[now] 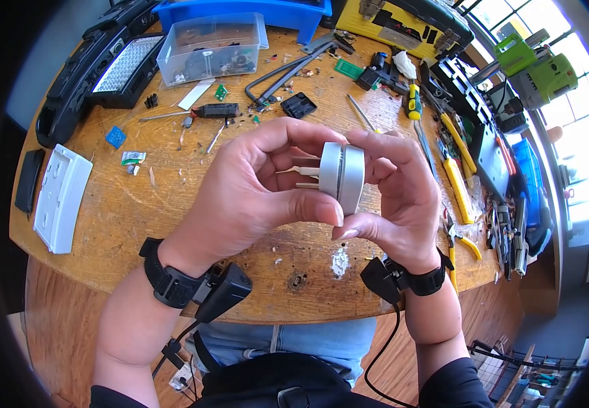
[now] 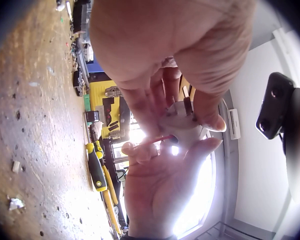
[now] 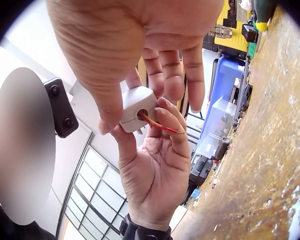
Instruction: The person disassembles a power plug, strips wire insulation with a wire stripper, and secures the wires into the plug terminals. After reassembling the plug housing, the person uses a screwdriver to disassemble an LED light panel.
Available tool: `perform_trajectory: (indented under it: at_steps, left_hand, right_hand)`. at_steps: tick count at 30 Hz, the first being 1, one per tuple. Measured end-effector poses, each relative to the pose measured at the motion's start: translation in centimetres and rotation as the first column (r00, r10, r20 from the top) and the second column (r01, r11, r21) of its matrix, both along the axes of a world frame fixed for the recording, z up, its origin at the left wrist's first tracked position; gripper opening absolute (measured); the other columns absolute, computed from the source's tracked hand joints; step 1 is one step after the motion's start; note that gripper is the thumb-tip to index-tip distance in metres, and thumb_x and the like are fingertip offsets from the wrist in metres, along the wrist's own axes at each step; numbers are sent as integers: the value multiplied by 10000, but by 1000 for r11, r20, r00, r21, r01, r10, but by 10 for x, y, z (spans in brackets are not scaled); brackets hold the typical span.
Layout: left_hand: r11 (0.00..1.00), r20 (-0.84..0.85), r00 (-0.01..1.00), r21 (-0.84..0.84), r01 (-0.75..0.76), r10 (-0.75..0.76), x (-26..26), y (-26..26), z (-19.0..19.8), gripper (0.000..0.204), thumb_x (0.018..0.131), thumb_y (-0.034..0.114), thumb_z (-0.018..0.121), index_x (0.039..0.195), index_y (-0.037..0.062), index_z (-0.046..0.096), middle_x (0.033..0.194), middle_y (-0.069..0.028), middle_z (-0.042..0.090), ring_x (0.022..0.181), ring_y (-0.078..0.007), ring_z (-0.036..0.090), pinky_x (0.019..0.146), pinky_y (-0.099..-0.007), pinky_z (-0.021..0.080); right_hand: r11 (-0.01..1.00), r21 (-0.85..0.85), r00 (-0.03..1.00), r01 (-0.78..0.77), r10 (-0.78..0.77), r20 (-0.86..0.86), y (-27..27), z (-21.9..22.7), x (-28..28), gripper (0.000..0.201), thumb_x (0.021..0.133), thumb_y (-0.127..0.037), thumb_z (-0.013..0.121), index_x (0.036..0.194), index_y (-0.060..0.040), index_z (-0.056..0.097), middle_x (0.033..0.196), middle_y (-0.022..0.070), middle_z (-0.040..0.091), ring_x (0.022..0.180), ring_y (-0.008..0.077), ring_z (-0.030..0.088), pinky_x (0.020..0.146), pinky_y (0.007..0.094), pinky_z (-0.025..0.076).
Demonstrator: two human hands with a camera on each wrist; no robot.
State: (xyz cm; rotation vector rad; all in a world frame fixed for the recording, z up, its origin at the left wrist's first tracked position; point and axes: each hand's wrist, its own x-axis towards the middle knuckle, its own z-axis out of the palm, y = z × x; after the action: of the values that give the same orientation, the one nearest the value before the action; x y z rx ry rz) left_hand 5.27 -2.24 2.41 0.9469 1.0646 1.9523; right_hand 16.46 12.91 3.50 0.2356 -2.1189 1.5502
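Both hands hold a white power plug (image 1: 353, 178) up over the middle of the bench. From the left, my left hand (image 1: 245, 183) grips its pin side, thumb along the lower edge; the metal pins (image 1: 306, 173) point toward that palm. My right hand (image 1: 406, 200) pinches the opposite side between thumb and fingers. A dark seam runs between the two halves of the casing. In the right wrist view, red and yellow wires (image 3: 159, 126) come out of a round hole in the plug (image 3: 136, 101), past the left fingertips.
A worn wooden bench (image 1: 172, 224) carries scattered scraps. Left lies a white plastic housing (image 1: 63, 198); behind are a screwdriver (image 1: 216, 110), a hacksaw (image 1: 287, 71) and a clear bin (image 1: 213, 51). Yellow-handled pliers (image 1: 456, 234) and a yellow-black toolbox (image 1: 403, 30) are on the right.
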Motion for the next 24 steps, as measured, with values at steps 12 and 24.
perform_trajectory:
  at_steps: [12,24]
  left_hand:
    - [998,-4,1000,-58,-28,28,0,-1,0,501,667,94,805,1084,-10,548,992,-81,637,922,-143,626,823,-278,520]
    - [995,-57,997,-83,-62,58,1,-3,4,423,669,19,788,1032,-35,578,966,-104,657,905,-151,640,810,-276,530]
  right_hand:
    - [994,92,998,61,-62,9,1,-1,0,687,571,-167,856,1162,12,555,913,40,506,661,77,514,600,203,446]
    - [980,170,992,107,-117,52,-4,5,3,662,566,-164,852,1143,16,582,877,49,510,656,88,511,599,214,451]
